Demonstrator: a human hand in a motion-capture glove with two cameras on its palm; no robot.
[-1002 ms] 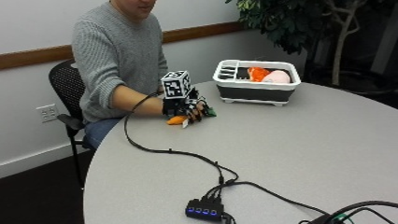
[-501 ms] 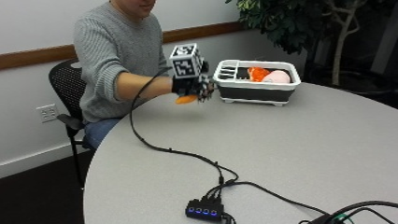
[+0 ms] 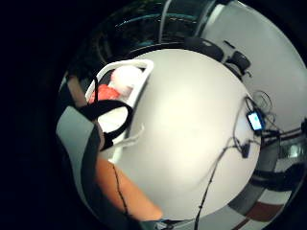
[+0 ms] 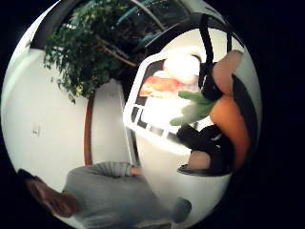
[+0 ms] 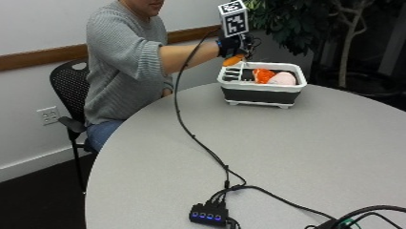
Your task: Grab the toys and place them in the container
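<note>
Round grey table (image 5: 329,157) fills the lower frame of the outside view, with a black cable hub (image 5: 207,215) at bottom centre and its lead running up toward the person seated at upper left. Beyond it, upper centre, sits the white-rimmed container (image 5: 261,93), already holding an orange toy (image 5: 262,75) and a pale pink toy (image 5: 283,79). Gloved right hand (image 5: 233,45) is now raised above the container's near-left corner; a second ago it was low on the table surface, closing on the carrot toy (image 5: 233,60), half a second ago lifting it. Fingers are curled round that carrot: the thumb-side palm view shows its orange body (image 4: 231,125) and green leaves (image 4: 196,110) held against the palm, with the container (image 4: 136,119) directly below. Judgement: pick-up is done and transport nearly so; the hand sits at the rim rather than squarely over the basin, so a little more reach before letting go looks prudent. No other toys visible on the table, so this may be the last.
</note>
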